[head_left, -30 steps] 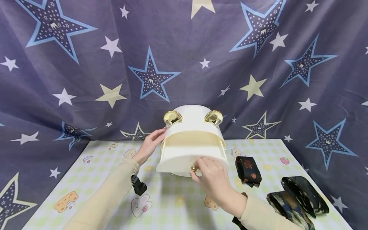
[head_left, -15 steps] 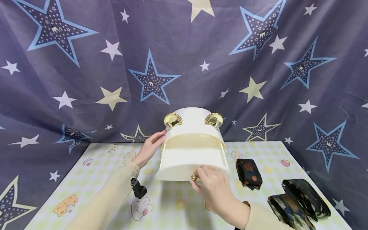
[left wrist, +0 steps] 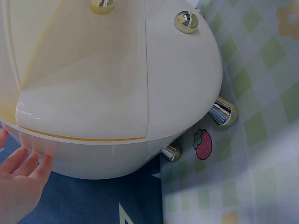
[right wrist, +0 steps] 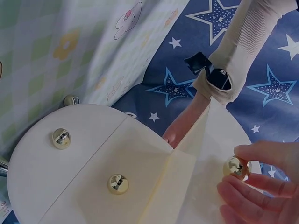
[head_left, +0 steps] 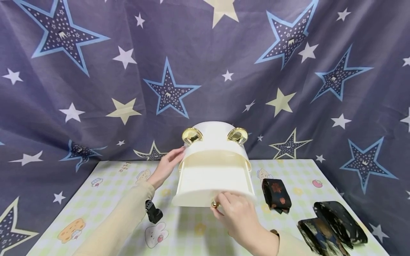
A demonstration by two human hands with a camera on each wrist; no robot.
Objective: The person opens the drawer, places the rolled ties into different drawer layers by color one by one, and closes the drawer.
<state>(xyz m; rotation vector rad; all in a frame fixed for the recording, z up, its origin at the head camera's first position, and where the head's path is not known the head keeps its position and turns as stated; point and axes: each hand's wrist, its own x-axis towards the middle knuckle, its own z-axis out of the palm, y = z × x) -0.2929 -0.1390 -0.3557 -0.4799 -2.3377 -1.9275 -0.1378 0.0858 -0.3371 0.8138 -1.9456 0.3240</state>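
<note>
A white storage box with two gold ears stands mid-tabletop, its top drawer drawn out. The right hand pinches the drawer's gold knob; the left hand, fingers straight, rests on the box at 9 o'clock. Folded dark cloths lie at 3 o'clock, apart.

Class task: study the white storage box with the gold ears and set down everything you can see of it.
The white storage box is rounded, of glossy plastic as it looks, with two gold ears on top, short gold feet beneath and small gold ball knobs on its drawer fronts. It stands upright on the checked tablecloth before a starry curtain. Its top drawer is pulled out and looks empty. The left hand rests open against its side; the right hand pinches the drawer's knob.
</note>
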